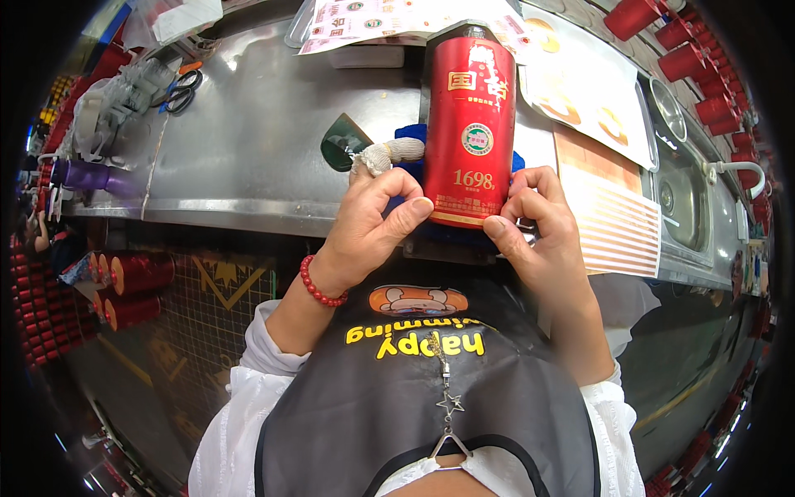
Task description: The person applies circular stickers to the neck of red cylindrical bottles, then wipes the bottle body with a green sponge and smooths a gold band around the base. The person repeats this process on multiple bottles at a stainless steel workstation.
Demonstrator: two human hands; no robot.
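A red bottle [470, 124] with gold print, a white patch near its top and a round green-and-white label lies on a blue cloth [411, 132] on the metal bench, its neck end away from me. My left hand [360, 219] is closed at the bottle's lower left corner, thumb on the edge; a whitish knitted cover wraps some of its fingers. At the lower right corner my right hand [542, 219] grips with bent fingers, thumb against the red side. A dark green scraper-like piece [344, 141] lies just beyond my left hand.
Printed sheets [580, 91] and a striped sheet [617, 224] lie to the right, before a sink [687, 199]. Black-handled scissors [184, 89] and a purple bottle [91, 176] are at the left. Many red bottles [683, 62] stand at the far right.
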